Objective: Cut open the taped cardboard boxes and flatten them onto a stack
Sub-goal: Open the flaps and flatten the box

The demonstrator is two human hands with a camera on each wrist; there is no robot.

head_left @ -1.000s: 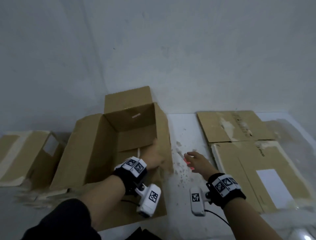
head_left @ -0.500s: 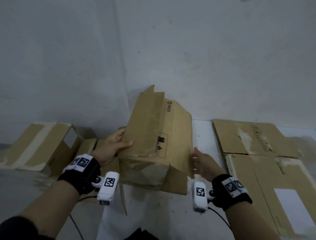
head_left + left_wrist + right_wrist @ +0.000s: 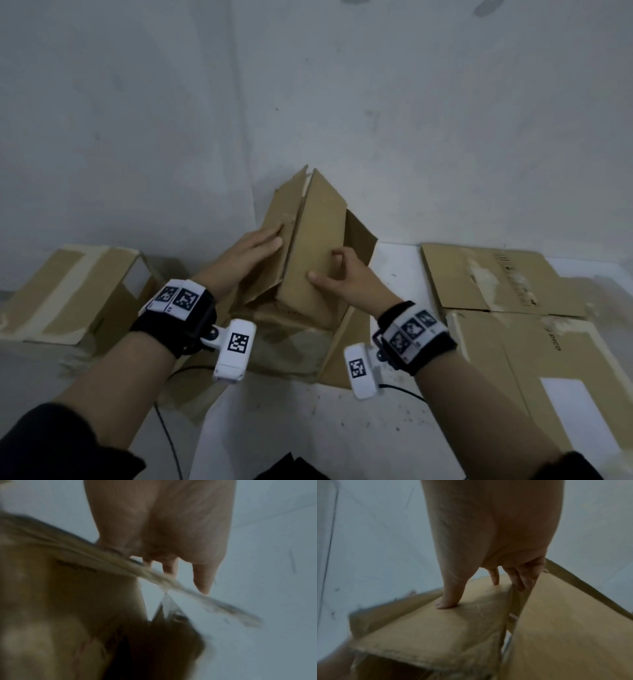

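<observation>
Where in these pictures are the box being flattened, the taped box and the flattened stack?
box being flattened [image 3: 318, 240], head view, its top panel.
taped box [image 3: 68, 291], head view, its taped top face.
flattened stack [image 3: 496, 274], head view, its upper sheet.

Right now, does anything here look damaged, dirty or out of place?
Mostly wear. The box under the left hand and right hand is half collapsed, its near edge ragged. The flattened cardboard at right has pale torn patches. Dark specks dot the white floor. One taped box at left is uncut.
</observation>
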